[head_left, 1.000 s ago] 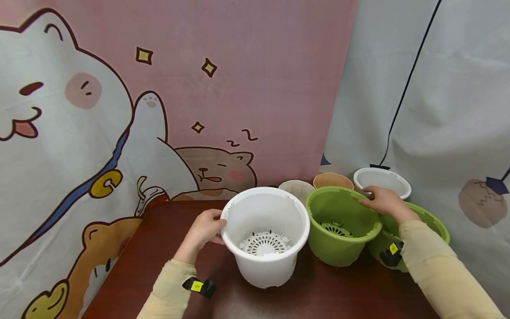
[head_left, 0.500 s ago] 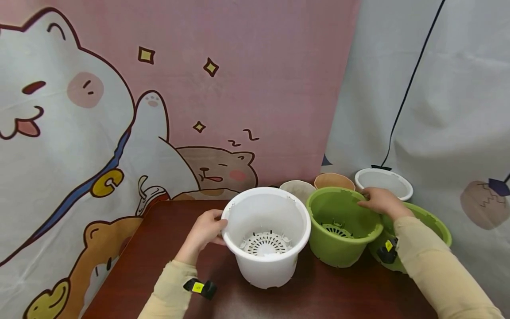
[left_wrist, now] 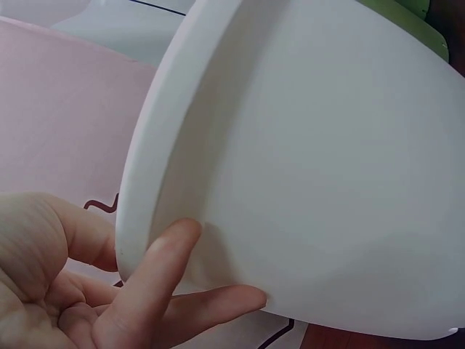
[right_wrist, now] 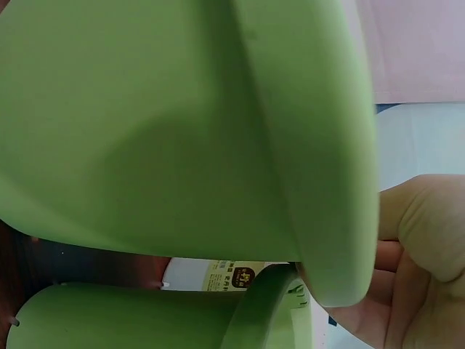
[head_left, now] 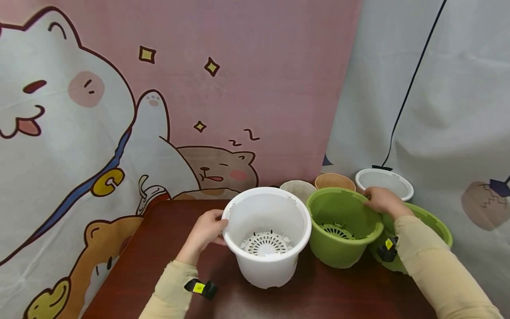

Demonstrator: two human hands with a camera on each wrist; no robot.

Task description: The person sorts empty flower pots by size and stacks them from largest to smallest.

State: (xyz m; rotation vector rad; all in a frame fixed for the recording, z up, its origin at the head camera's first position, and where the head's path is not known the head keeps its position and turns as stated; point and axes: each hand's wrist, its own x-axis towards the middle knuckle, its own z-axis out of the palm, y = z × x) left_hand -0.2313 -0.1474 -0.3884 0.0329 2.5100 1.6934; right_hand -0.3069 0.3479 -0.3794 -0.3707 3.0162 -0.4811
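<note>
1. Head: white pot (head_left: 268, 266), round, slot-bottomed, on table (head_left: 167, 248), edge gripped by left hand (head_left: 205, 230); green pot (head_left: 338, 252), slot-bottomed, just beside, edge gripped by right hand (head_left: 383, 201).
2. Left wrist: white wall (left_wrist: 334, 160), smooth.
3. Right wrist: green wall (right_wrist: 138, 131), smooth, broad-lipped.

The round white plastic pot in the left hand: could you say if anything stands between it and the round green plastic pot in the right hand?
Nothing visible: in the head view, the white pot overlaps the green pot; contact is unclear.
</note>
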